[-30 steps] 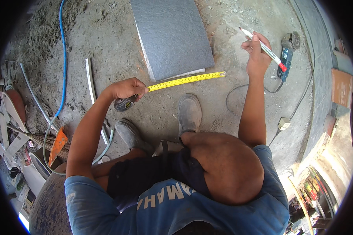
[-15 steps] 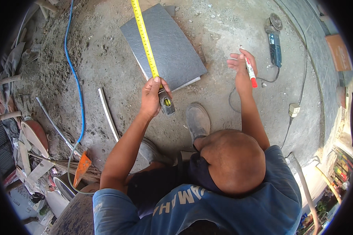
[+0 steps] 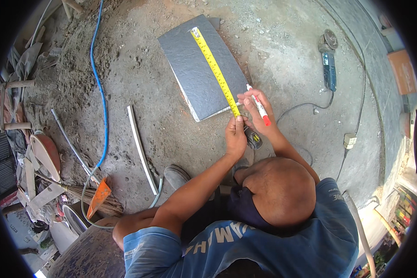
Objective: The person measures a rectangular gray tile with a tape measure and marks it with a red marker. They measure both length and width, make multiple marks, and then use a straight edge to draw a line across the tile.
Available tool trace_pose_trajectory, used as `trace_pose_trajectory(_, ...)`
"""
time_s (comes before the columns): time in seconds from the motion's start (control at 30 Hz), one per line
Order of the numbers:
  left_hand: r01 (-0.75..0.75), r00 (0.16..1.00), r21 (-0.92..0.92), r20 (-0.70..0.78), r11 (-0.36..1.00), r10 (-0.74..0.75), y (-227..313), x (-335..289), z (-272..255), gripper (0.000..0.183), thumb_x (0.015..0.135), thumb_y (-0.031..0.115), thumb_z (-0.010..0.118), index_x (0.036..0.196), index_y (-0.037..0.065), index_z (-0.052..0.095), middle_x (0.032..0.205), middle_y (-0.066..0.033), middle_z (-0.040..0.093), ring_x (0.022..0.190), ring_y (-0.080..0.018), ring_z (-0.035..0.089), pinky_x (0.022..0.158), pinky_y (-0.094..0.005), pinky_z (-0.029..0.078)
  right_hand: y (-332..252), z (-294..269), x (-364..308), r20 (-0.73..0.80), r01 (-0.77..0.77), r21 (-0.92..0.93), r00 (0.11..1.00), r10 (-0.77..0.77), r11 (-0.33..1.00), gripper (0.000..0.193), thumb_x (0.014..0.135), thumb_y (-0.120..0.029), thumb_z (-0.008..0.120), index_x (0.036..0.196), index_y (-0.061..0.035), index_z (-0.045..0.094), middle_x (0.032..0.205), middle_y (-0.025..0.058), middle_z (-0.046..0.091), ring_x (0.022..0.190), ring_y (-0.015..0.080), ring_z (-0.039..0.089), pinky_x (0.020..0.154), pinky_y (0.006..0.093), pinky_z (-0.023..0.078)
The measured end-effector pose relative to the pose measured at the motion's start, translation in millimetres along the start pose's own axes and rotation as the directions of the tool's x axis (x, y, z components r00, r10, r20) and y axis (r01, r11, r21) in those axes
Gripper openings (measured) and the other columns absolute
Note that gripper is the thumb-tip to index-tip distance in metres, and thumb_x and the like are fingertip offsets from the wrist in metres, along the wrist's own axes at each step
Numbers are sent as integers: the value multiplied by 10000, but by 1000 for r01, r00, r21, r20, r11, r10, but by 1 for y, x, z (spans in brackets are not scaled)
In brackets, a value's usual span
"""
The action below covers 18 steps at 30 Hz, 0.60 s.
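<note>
A dark grey, slate-textured tile (image 3: 185,60) with a pale edge lies on the ground ahead. Across it runs the yellow blade of a tape measure (image 3: 214,67), its metal end over the tile's far part. My left hand (image 3: 236,139) grips the tape just past the tile's near edge, thumb on the blade; the dark case shows beside the fingers. Close by on the right, my right hand (image 3: 260,110) holds a white marker (image 3: 257,104), its red end toward the wrist. The right fingers are beside the blade; whether they touch it I cannot tell.
An angle grinder (image 3: 329,65) lies at the right, its cord curving toward me. A blue hose (image 3: 98,83) and a pale strip (image 3: 141,150) lie left. Further left are an orange scoop-like piece (image 3: 98,197), a broom (image 3: 109,203) and scrap.
The tape's end, earlier beyond the picture's top, now shows over the tile. My left hand has moved right, my right hand left with the marker, bringing them close together. The view has shifted slightly.
</note>
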State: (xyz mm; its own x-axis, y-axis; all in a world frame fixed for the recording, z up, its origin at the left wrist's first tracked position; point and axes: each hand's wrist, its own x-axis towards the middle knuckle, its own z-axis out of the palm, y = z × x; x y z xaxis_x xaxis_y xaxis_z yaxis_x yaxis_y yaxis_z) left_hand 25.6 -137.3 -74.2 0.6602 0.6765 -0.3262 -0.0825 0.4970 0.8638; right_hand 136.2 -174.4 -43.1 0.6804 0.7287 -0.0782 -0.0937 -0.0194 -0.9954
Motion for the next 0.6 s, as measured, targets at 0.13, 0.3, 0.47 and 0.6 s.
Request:
trace_pose_trajectory(0.13,88,995,73,42,993,-91,-2,-2,-8,285,1042,305,435,1027,35,523,732,-51,570,634,-121,553,593,-276,472,-3,-12,-2,-149,30,-52,988,-37,998,353,1007,-305,519,1228,-32,487,1119,161,642,987,210,644,822,320,510)
trace_pose_trajectory(0.3,1,998,104,66,995,-8,15,7,-29,534,1001,546,393,1189,47,421,730,-72,558,599,-152,555,566,-292,472,-8,-19,0,-301,61,-40,951,-70,997,347,1007,-281,525,1237,-23,481,1067,137,647,906,173,648,775,293,510)
trace_pose_trajectory(0.47,-215,975,-154,-81,964,205,113,46,-33,869,858,818,218,1289,73,340,722,-86,530,576,-211,525,587,-352,464,-14,-29,3,-340,99,-57,934,-112,993,315,1009,-266,523,1215,-31,490,1039,129,650,872,168,649,752,289,515)
trace_pose_trajectory(0.6,-526,850,-195,-129,827,510,258,62,-62,784,912,758,258,1177,49,462,713,-70,499,582,-205,515,606,-378,460,-19,-39,-1,-361,107,-62,924,-122,992,309,1002,-268,537,1208,-41,499,1017,122,654,846,161,647,736,280,514)
